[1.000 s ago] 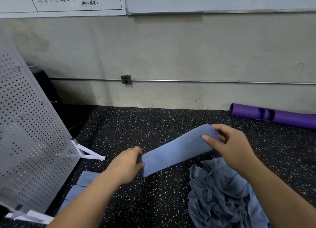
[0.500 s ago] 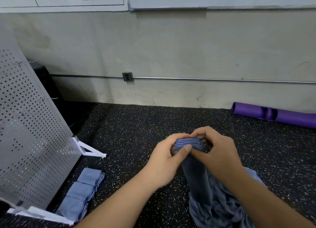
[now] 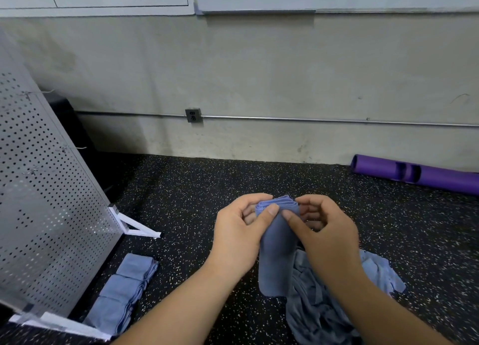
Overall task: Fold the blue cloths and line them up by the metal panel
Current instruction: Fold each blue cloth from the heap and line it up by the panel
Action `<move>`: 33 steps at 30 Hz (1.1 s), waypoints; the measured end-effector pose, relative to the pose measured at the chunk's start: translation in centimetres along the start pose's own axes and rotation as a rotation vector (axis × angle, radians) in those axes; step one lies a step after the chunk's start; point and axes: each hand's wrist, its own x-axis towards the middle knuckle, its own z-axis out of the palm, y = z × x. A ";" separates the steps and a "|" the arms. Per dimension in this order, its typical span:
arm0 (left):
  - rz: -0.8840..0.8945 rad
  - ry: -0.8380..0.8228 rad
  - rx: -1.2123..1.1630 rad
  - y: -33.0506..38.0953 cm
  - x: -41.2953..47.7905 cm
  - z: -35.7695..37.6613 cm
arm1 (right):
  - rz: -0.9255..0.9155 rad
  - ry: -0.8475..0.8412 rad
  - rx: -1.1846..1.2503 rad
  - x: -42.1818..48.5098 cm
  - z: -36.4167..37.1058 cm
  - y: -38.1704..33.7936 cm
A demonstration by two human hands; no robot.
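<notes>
A blue cloth [image 3: 275, 254], doubled over into a narrow strip, hangs down from both my hands above the speckled floor. My left hand [image 3: 238, 238] pinches its folded top edge from the left, thumb in front. My right hand [image 3: 326, 236] pinches the same edge from the right. Under my right forearm lies a crumpled heap of unfolded blue cloths [image 3: 326, 308]. Three folded blue cloths [image 3: 124, 290] lie in a row along the foot of the perforated metal panel [image 3: 44, 202] at the left.
The panel leans on a white foot bracket [image 3: 134, 225]. A purple roll [image 3: 420, 175] lies by the wall at the right. A dark object [image 3: 70, 127] stands behind the panel. Black speckled floor [image 3: 186, 189] stretches between the panel and my hands.
One second ago my hands held the cloth stretched out between them. They came together, doubling it over, and the loose half now hangs down.
</notes>
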 end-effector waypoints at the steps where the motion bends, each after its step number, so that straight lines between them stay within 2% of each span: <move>1: -0.003 -0.015 -0.008 0.0 -0.1 -0.1 | 0.002 0.023 -0.008 -0.2 0.2 -0.1; 5: -0.019 -0.074 -0.038 0.0 -0.5 -0.3 | -0.034 0.108 -0.026 -0.3 0.3 -0.5; 14: -0.073 -0.092 -0.093 0.3 -1.1 -0.3 | 0.005 -0.033 0.014 -0.4 -0.2 -1.4; 20: -0.079 -0.122 -0.092 0.3 -1.5 0.0 | -0.011 0.039 -0.025 -0.4 -0.4 -1.4; 24: -0.057 -0.077 -0.107 0.0 -1.6 0.1 | -0.047 0.047 -0.117 -0.3 -0.5 -1.2; 28: -0.040 0.001 -0.108 0.0 -1.4 0.0 | -0.129 -0.031 -0.141 -0.4 -0.1 -1.1; 33: -0.031 -0.114 -0.037 0.4 -1.2 -0.4 | -0.129 -0.001 -0.116 0.0 -0.1 -0.8</move>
